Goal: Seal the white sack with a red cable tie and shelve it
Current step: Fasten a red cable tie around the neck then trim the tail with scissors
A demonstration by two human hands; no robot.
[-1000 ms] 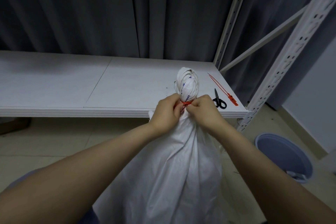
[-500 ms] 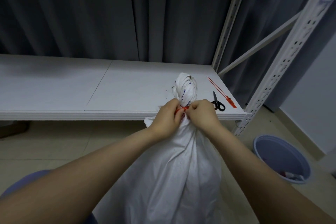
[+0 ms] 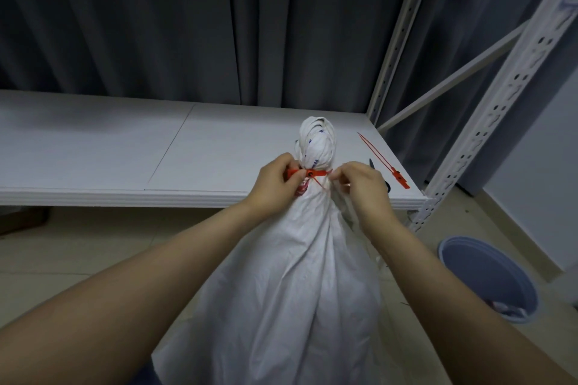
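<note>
The white sack (image 3: 291, 275) stands upright on the floor in front of the white shelf (image 3: 125, 147), its bunched neck rising above the shelf's front edge. A red cable tie (image 3: 314, 172) circles the neck. My left hand (image 3: 275, 183) pinches the tie's head end on the left of the neck. My right hand (image 3: 359, 186) pinches the tie's thin tail on the right. The hands sit a neck's width apart.
A second red cable tie (image 3: 383, 162) lies on the shelf's right end beside black scissors (image 3: 386, 183), mostly hidden by my right hand. The perforated rack upright (image 3: 488, 109) stands at right. A blue bin (image 3: 488, 278) sits on the floor at right. Dark curtains hang behind.
My hands have moved apart from touching at the neck, and the red tie now shows across the front of the neck. The view has shifted slightly.
</note>
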